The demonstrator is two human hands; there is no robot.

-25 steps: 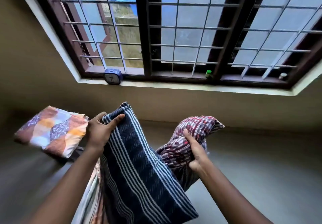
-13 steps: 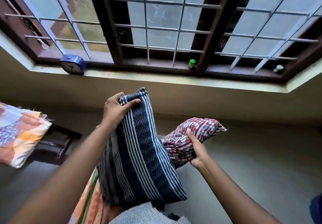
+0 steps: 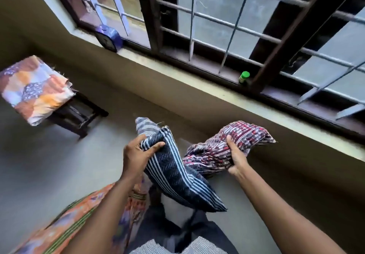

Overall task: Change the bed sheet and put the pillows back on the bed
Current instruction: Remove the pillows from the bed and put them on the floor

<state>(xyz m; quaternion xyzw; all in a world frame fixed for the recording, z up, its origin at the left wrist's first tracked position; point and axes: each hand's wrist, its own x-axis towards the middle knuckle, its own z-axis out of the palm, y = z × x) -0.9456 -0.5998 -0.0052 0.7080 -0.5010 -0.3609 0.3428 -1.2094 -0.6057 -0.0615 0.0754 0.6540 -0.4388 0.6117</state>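
My left hand (image 3: 138, 154) grips the top corner of a dark blue pillow with white stripes (image 3: 177, 172), which hangs tilted down toward my legs. My right hand (image 3: 236, 158) squeezes a red, white and purple patterned pillow (image 3: 223, 149), held just right of the blue one and touching it. A folded orange, blue and white patterned sheet (image 3: 32, 89) lies on a dark wooden stool (image 3: 79, 113) at the left. An orange and green patterned sheet on the bed's edge (image 3: 65, 222) shows at the bottom left, under my left arm.
A barred window (image 3: 217, 16) runs across the top with a wide sill below it. On the sill stand a blue clock (image 3: 108, 38) and a small green-capped bottle (image 3: 244, 77). Grey floor (image 3: 39, 164) lies between the stool and me.
Both hands have dropped lower with the pillows. My view has swung down and left, so the stool with the folded sheet shows fully and the window looks tilted.
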